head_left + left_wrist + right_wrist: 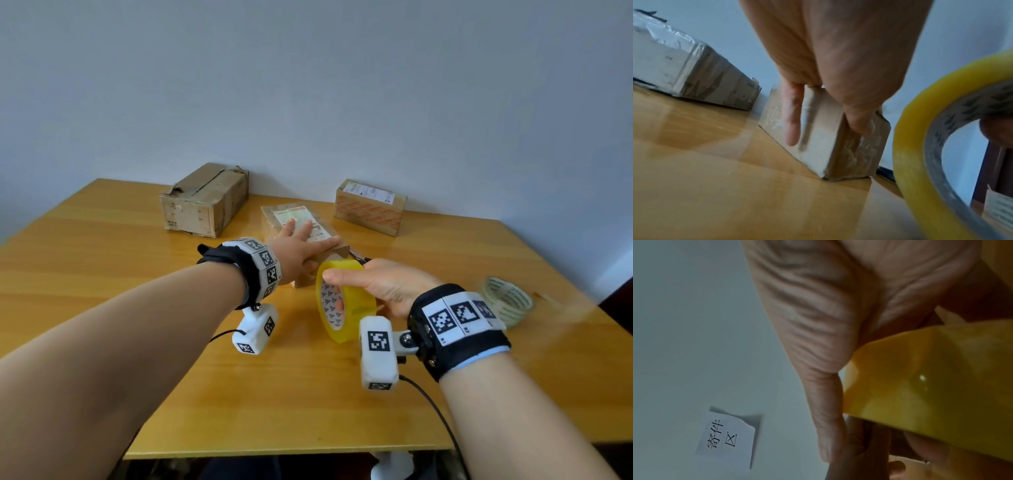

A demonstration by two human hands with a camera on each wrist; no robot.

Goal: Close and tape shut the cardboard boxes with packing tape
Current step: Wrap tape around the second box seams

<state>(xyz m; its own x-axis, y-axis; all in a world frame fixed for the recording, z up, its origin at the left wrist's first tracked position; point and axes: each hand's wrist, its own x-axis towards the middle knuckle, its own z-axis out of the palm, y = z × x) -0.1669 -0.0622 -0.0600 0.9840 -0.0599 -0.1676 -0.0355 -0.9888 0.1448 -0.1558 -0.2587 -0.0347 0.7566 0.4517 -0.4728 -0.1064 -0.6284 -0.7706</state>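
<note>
With our left hand [297,247] lying flat-fingered on the small box [301,219] at mid-desk [102,260], its long axis running away from us, our right hand [383,284] grips the yellow tape roll [346,301] just before its near end.

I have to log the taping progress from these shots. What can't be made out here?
- Head view: the seam on the small box is covered by the left hand.
- Head view: scissors mostly hidden behind the right hand and yellow tape roll.
- Right wrist view: tape's free end hidden by the palm.
</note>
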